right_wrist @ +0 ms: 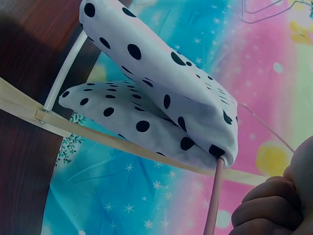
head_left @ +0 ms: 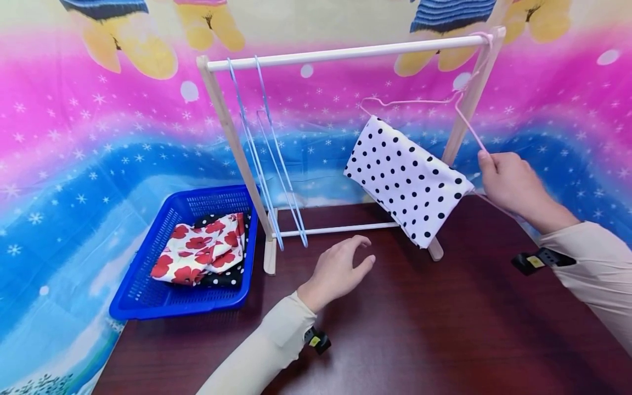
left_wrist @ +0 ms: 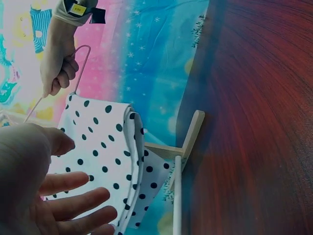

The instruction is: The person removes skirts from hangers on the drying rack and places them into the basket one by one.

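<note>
My right hand [head_left: 513,181] pinches the side of a pink wire hanger [head_left: 419,101] at the right end of the rack. The hanger's hook loops over the top rail beside the right post. A white cloth with black dots [head_left: 407,178] lies folded over the hanger's lower bar and hangs tilted. In the right wrist view, the bar comes out of the cloth's fold [right_wrist: 171,93] near my curled fingers. My left hand [head_left: 340,271] is above the table in front of the rack, its fingers loosely bent around nothing; the left wrist view shows its spread fingers [left_wrist: 78,205] before the cloth.
Two light blue hangers [head_left: 261,126] hang at the left of the wooden rack [head_left: 345,53]. Left of it stands a blue basket [head_left: 173,311] with a red-flowered cloth [head_left: 197,247] on a black, white-dotted cloth [head_left: 232,277]. A patterned backdrop [head_left: 316,148] rises behind the dark table [head_left: 419,340].
</note>
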A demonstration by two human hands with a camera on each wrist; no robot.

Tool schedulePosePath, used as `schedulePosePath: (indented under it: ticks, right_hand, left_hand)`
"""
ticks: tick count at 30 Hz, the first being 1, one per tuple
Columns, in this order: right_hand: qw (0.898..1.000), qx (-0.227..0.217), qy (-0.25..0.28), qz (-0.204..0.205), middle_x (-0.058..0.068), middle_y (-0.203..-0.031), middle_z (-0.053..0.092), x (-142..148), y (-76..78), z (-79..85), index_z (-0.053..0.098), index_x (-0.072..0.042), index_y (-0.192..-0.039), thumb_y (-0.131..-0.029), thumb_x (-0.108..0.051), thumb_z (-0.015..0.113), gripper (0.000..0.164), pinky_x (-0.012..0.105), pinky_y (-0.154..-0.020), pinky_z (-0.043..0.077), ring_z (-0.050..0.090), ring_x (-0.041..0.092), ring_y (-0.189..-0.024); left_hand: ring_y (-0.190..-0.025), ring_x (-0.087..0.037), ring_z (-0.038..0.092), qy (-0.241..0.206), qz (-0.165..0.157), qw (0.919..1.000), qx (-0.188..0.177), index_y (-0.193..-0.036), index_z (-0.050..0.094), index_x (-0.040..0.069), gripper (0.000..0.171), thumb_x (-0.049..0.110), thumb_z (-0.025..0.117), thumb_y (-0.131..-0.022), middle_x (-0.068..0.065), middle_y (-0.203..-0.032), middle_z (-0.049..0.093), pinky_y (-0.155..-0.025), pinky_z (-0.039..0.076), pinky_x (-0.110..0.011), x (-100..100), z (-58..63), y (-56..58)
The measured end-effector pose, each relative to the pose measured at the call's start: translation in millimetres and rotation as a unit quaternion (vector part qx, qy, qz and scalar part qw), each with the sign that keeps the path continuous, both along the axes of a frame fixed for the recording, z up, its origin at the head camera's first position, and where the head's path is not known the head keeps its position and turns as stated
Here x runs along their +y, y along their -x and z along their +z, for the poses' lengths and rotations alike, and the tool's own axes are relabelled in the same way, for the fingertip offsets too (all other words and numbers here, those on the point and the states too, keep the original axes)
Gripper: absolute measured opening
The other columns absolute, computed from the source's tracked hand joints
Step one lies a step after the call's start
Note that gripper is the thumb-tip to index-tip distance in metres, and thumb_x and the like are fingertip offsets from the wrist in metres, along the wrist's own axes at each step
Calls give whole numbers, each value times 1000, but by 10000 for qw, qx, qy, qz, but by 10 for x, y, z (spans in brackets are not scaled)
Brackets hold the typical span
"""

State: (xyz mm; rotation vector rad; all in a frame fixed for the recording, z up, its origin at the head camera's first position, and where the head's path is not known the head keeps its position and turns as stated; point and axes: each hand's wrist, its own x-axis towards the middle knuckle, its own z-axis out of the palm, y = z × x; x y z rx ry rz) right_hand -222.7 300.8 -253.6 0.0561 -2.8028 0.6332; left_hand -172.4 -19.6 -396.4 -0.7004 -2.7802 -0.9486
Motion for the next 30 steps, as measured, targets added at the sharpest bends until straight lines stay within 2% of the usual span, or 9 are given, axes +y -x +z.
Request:
schedulePosePath:
  ticks: [12, 17, 21, 24, 30]
  right_hand:
    - [9999, 86, 55, 110, 5, -55, 39, -102, 45, -38, 41, -10, -66, -108, -52, 23, 61, 36, -41, 29, 37, 23, -48]
    - [9998, 81, 82, 181, 4, -54, 37, -149, 45, -49, 40, -10, -65, -108, -51, 24, 61, 36, -41, 29, 36, 22, -47]
    - [9996, 124, 62, 241, 4, -55, 36, -181, 59, -58, 39, -11, -65, -108, -51, 24, 61, 34, -40, 27, 35, 21, -48]
    - [9994, 181, 46, 298, 5, -55, 37, -207, 70, -62, 40, -10, -65, -108, -51, 24, 61, 35, -41, 27, 34, 21, -49]
    - [9991, 248, 9, 352, 8, -55, 40, -255, 76, -68, 42, -8, -66, -109, -47, 26, 60, 37, -45, 27, 35, 23, -50]
  left_hand:
    - [-114, -16, 68, -414, 415, 9975, -405, -124, 65, 21, 29, 36, 61, -99, 4, -123, 73, -91, 55, -37, -35, -133, 101]
    - [-105, -14, 69, -709, 409, 9951, -557, -121, 66, 21, 27, 35, 61, -99, 4, -116, 74, -87, 53, -34, -56, -176, 127]
    - [-98, -13, 69, -1112, 331, 9903, -760, -118, 67, 20, 24, 33, 62, -99, 3, -110, 75, -86, 53, -32, -70, -189, 156]
    - [-97, -14, 70, -1393, 306, 9859, -874, -117, 67, 18, 22, 29, 62, -99, 0, -109, 75, -89, 54, -33, -77, -209, 184]
    - [-98, -17, 71, -1598, 326, 9817, -981, -118, 67, 17, 22, 26, 62, -99, -3, -109, 74, -92, 56, -36, -95, -264, 223]
